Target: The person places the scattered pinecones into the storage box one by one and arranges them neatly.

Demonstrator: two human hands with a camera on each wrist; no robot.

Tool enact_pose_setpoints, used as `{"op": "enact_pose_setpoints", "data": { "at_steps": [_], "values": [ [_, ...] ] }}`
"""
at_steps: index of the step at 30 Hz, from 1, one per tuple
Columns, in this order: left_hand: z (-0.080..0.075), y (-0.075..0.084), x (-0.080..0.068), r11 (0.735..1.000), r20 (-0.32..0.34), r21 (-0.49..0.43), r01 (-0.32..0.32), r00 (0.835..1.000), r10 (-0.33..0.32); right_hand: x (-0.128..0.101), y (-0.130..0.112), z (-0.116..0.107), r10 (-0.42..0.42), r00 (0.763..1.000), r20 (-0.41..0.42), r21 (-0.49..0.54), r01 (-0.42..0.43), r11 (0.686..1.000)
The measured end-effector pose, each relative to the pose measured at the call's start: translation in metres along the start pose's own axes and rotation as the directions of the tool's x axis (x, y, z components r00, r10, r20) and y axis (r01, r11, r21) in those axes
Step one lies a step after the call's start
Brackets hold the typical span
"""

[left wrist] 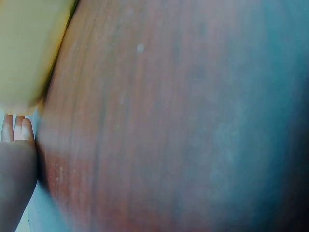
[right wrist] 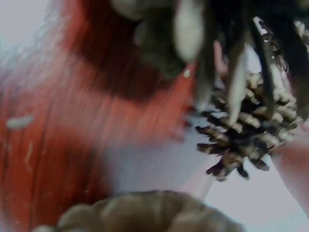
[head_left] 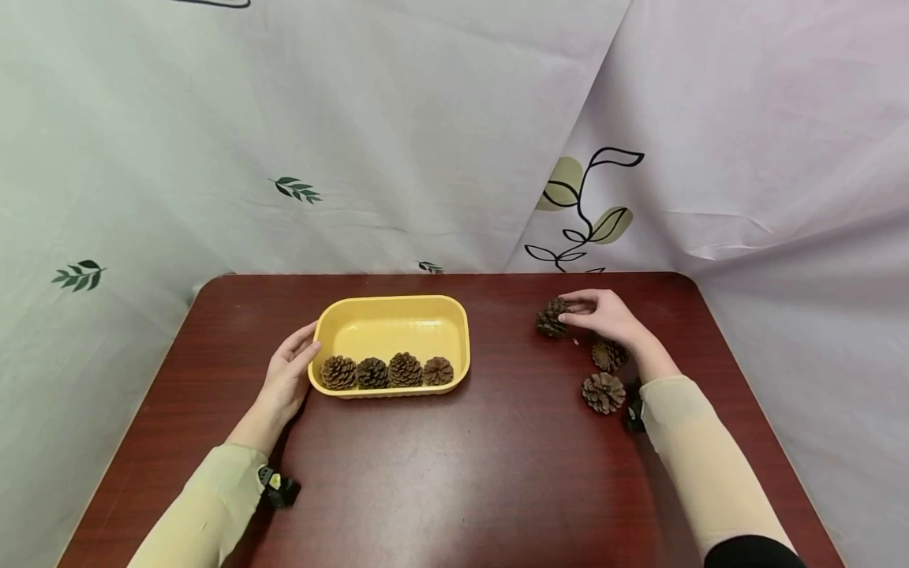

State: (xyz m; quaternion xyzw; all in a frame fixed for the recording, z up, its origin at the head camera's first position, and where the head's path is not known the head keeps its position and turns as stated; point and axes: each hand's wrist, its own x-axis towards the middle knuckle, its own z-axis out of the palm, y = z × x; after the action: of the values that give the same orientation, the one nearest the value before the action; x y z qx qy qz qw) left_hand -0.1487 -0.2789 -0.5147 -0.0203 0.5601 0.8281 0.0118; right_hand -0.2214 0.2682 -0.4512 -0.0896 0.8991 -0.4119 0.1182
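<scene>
Yellow plastic tray [head_left: 392,317], rectangular with rounded corners, sits on the dark red-brown wooden desk [head_left: 454,473], left of centre. Inside it, four brown pine cones [head_left: 387,371] stand in a row along the near wall, each touching or just beside its neighbour. Left hand [head_left: 289,377]: fingers straight, resting against the tray's left end, thumb near the rim; nothing is gripped. The left wrist view shows the fingertips [left wrist: 17,129] at the tray's yellow edge [left wrist: 26,53], blurred. Right hand [head_left: 602,314]: far right of the desk, fingers curled onto a dark brown pine cone [head_left: 551,317], fingertips pinching its right side; the cone seems to sit on the desk surface, though contact below it cannot be confirmed. The right wrist view shows this cone [right wrist: 244,130] close up, scales spread, the rest out of focus. Two further loose pine cones lie on the desk near the right forearm: a smaller one [head_left: 608,354] just beside the wrist, and a wider, open one [head_left: 603,392] nearer the person. Both are apart from the tray. Pale cream sleeves cover both forearms. White cloth printed with leaves [head_left: 294,188] hangs behind the desk.
</scene>
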Motion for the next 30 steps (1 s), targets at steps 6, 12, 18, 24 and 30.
{"op": "enact_pose_setpoints", "data": {
  "at_steps": [6,12,18,24,30],
  "values": [
    [0.0,0.001,0.0,1.0,-0.006,0.02,0.003,1.0,-0.003,0.002,-0.011,0.004,-0.032,0.999,-0.009,-0.004,0.032,0.999],
    [-0.001,0.001,0.0,1.0,-0.005,0.019,0.005,1.0,-0.005,0.006,-0.027,0.011,-0.087,0.996,-0.003,0.021,0.088,0.996],
    [0.0,0.001,-0.001,1.0,-0.002,0.015,0.0,1.0,0.0,0.012,-0.046,0.021,-0.139,0.99,-0.016,0.059,0.139,0.988],
    [0.001,0.0,0.0,1.0,0.002,-0.009,-0.005,1.0,0.005,0.019,-0.066,0.035,-0.185,0.982,-0.019,0.136,0.186,0.973],
    [0.001,0.001,0.0,1.0,0.002,-0.005,-0.002,1.0,0.002,0.029,-0.084,0.052,-0.249,0.968,-0.024,0.181,0.249,0.951]
  ]
}}
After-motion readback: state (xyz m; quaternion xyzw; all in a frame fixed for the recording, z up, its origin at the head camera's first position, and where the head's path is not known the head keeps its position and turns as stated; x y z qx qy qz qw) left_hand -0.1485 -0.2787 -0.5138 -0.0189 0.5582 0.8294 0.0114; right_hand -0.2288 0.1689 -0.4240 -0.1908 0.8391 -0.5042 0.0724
